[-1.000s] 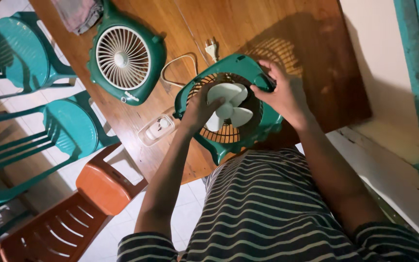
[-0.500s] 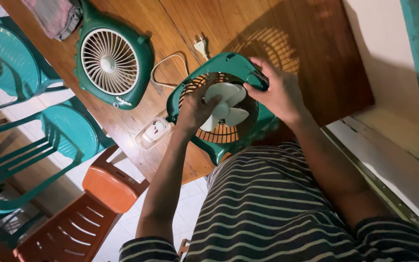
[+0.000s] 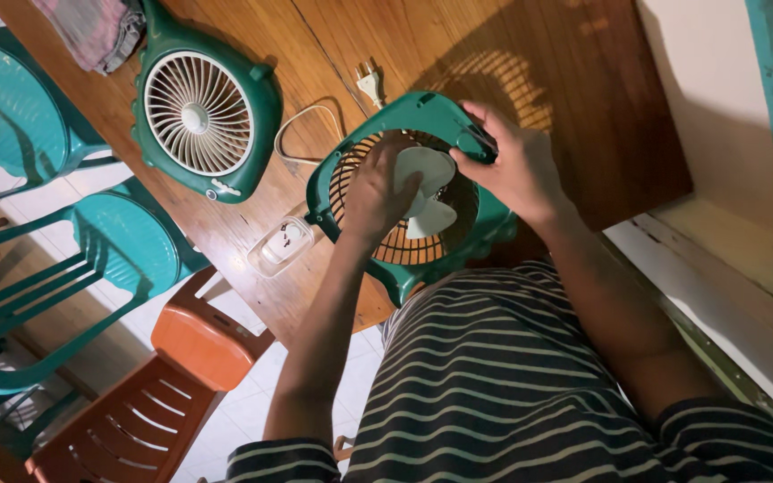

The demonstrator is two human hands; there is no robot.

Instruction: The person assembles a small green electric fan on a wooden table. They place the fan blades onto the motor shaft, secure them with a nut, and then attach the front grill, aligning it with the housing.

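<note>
A green fan housing (image 3: 413,112) with a dark grille stands tilted at the near edge of the wooden table (image 3: 565,80). Inside it sits a white fan blade (image 3: 429,192). My left hand (image 3: 379,192) reaches into the housing and covers the blade's left side, fingers on it. My right hand (image 3: 510,165) grips the housing's upper right rim. A second piece, the green front cover with a white grille (image 3: 199,112), lies flat on the table to the left. A white cord and plug (image 3: 370,85) run behind the housing.
A small clear plastic box (image 3: 284,243) lies by the table edge, left of the housing. A folded cloth (image 3: 91,27) lies at the far left. Two green plastic chairs (image 3: 127,241) and an orange one (image 3: 194,344) stand left of the table. A pale wall (image 3: 717,107) is on the right.
My left hand has moved from the housing's left rim onto the white blade, covering part of it. My right hand keeps its grip on the rim. The view has shifted slightly.
</note>
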